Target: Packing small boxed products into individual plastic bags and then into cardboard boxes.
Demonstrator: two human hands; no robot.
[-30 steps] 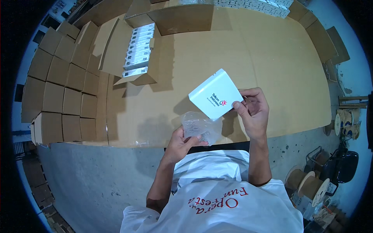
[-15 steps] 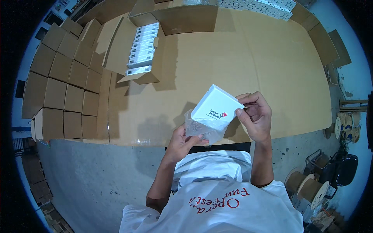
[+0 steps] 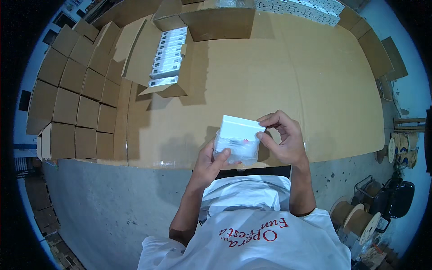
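Observation:
A small white box (image 3: 240, 127) sits partly inside a clear plastic bag (image 3: 236, 150), held over the near edge of a cardboard-covered table (image 3: 279, 81). My left hand (image 3: 210, 163) grips the bag from below and the left. My right hand (image 3: 282, 137) pinches the box's right side and the bag's edge with thumb and fingers. The lower part of the box shows through the plastic. An open carton (image 3: 167, 56) with a row of similar white boxes stands at the far left of the table.
Stacks of closed cardboard cartons (image 3: 74, 94) fill the left side. A larger open carton (image 3: 216, 22) stands at the back. More white boxes (image 3: 301, 8) line the far edge. Cable spools (image 3: 355, 220) and a chair (image 3: 396, 198) stand on the grey floor at the right.
My right hand brought the white box down and toward me, from tilted above the table into the mouth of the plastic bag. The left hand raised the bag around it.

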